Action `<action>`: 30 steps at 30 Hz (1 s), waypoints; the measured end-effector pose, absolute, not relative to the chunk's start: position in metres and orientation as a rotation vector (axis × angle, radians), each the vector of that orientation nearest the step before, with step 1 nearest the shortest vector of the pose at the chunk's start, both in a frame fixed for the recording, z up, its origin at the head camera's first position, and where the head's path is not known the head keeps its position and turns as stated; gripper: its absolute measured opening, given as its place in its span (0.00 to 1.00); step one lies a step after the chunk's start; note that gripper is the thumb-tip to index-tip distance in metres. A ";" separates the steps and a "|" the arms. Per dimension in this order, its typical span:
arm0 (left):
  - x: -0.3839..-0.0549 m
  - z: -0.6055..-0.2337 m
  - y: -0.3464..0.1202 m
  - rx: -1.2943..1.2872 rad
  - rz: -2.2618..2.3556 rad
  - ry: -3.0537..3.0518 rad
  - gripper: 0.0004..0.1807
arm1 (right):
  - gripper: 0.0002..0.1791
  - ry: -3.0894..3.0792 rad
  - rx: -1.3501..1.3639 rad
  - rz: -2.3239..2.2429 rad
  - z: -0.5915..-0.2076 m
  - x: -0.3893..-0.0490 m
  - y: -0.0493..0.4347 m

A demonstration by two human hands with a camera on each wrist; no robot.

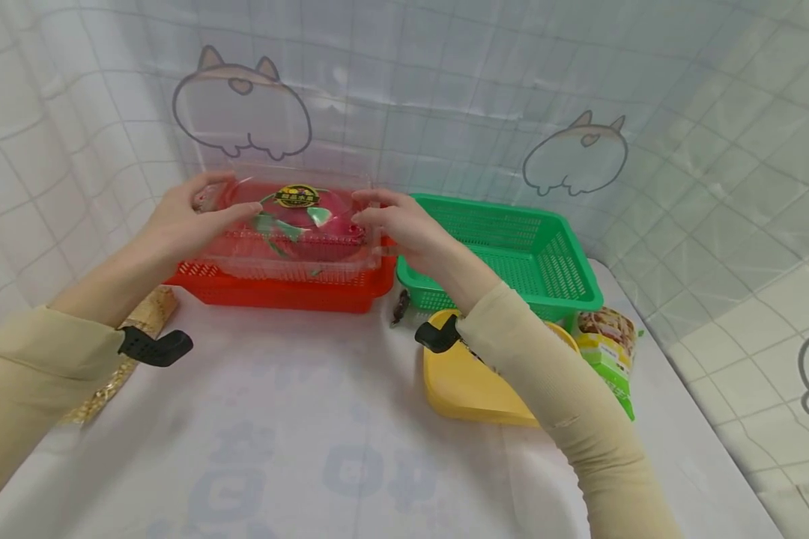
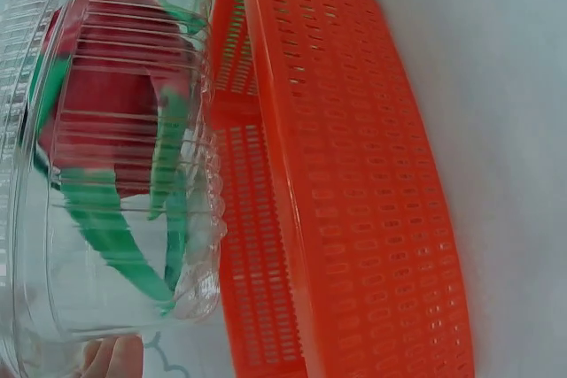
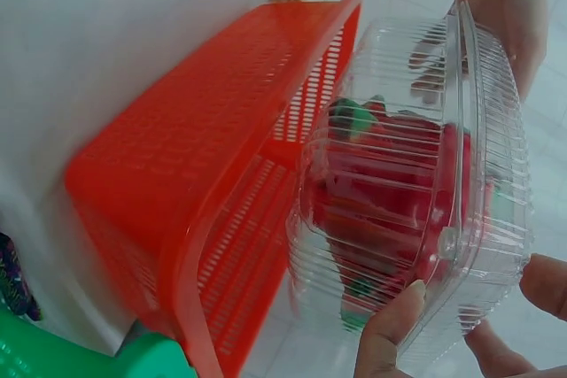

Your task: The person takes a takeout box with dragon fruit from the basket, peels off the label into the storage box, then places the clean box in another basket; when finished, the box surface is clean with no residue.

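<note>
A clear plastic clamshell box (image 1: 243,247) with a dragon fruit (image 1: 330,213) inside is held over the red basket (image 1: 276,292). My left hand (image 1: 192,217) grips its left end, thumb along the top; in the right wrist view its fingers show through the plastic. At the other end my right hand (image 1: 404,224) holds the box between thumb (image 3: 394,325) and fingers. The lid bears a black and gold label (image 1: 297,196). Seen from the left wrist, the ribbed box overlaps the red basket's open top, and green scales show on the fruit.
A green basket (image 1: 566,258) stands right of the red one, with a yellow container (image 1: 472,389) in front of it. By the right edge lies a green and yellow packet (image 1: 610,348). A gold bag (image 1: 151,314) lies under the left forearm. Small dark object (image 1: 401,307) between baskets.
</note>
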State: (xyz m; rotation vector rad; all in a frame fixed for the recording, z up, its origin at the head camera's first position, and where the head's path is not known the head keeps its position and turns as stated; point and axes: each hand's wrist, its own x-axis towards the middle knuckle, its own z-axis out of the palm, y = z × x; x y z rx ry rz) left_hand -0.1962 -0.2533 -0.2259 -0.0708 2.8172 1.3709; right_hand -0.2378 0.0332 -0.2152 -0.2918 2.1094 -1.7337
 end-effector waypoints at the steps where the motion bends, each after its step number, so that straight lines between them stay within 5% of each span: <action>1: -0.194 -0.226 -0.254 -0.071 1.365 2.821 0.48 | 0.24 2.108 -0.295 -1.738 -0.216 -0.237 0.034; 20: -0.143 -0.243 -0.260 0.107 1.617 2.787 0.28 | 0.20 2.100 -0.349 -1.758 -0.226 -0.199 0.056; 30: -0.123 -0.271 -0.259 0.163 2.214 2.262 0.24 | 0.19 2.109 -0.354 -1.759 -0.240 -0.180 0.068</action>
